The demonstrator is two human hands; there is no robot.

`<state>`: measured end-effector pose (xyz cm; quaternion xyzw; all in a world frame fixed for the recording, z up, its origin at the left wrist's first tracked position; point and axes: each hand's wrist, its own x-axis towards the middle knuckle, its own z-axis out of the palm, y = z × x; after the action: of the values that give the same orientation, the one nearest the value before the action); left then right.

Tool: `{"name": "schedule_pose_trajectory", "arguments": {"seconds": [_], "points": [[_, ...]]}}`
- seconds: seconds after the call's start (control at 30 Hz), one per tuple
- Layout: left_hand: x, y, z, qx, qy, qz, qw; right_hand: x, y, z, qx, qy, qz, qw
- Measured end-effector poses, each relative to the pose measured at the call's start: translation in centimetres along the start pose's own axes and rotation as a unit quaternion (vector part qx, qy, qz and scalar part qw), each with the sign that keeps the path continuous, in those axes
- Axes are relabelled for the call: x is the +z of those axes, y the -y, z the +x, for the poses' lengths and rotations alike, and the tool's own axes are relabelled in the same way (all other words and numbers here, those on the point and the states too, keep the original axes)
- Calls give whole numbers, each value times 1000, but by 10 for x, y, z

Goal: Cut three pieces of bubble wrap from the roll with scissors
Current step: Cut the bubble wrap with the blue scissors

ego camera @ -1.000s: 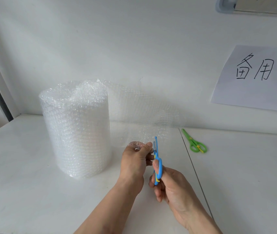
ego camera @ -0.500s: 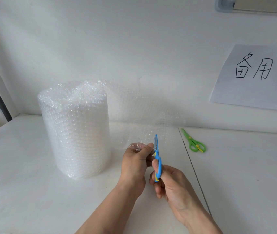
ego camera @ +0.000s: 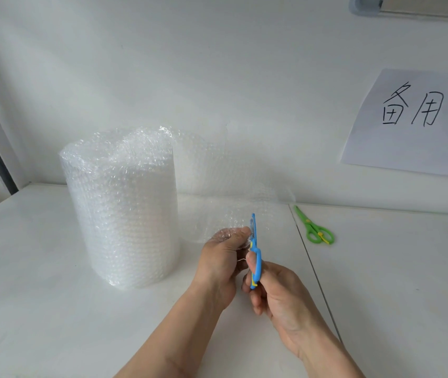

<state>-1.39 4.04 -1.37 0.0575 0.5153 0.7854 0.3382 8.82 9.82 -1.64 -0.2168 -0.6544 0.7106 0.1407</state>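
We've got the bubble wrap roll (ego camera: 124, 211) standing upright on the white worktop (ego camera: 26, 296), its loose sheet (ego camera: 233, 197) trailing off to the right and down toward us. Our left hand (ego camera: 222, 257) has its fingers pinched on the sheet's near edge, bunching it just left of the blades. Our right hand (ego camera: 277, 293) has its fingers curled round the handles of the blue scissors (ego camera: 255, 249), which point straight away from us, blades close together as far as we can tell, right at that held edge. So the wrap lies directly ahead of the tips, and we judge the cut has to run away from us, across the sheet. A green pair of scissors (ego camera: 314, 227) lies unused, well off to the right.
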Motion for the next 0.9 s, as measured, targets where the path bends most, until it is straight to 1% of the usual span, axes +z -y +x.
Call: {"name": "schedule_pose_trajectory", "arguments": {"seconds": [0.33,0.53,0.73,0.9], "points": [[4,3,-5,9,5,17,1000,0,3,4,10,-11,22,1000],[1,3,-1,-14,3,-15,1000,-1,-1,1,8,-3,8,1000],[2,4,-4,5,16,17,1000,-1,9,4,20,-2,6,1000],[-1,7,2,14,-1,35,999,-4,7,4,17,-3,1,1000]]}}
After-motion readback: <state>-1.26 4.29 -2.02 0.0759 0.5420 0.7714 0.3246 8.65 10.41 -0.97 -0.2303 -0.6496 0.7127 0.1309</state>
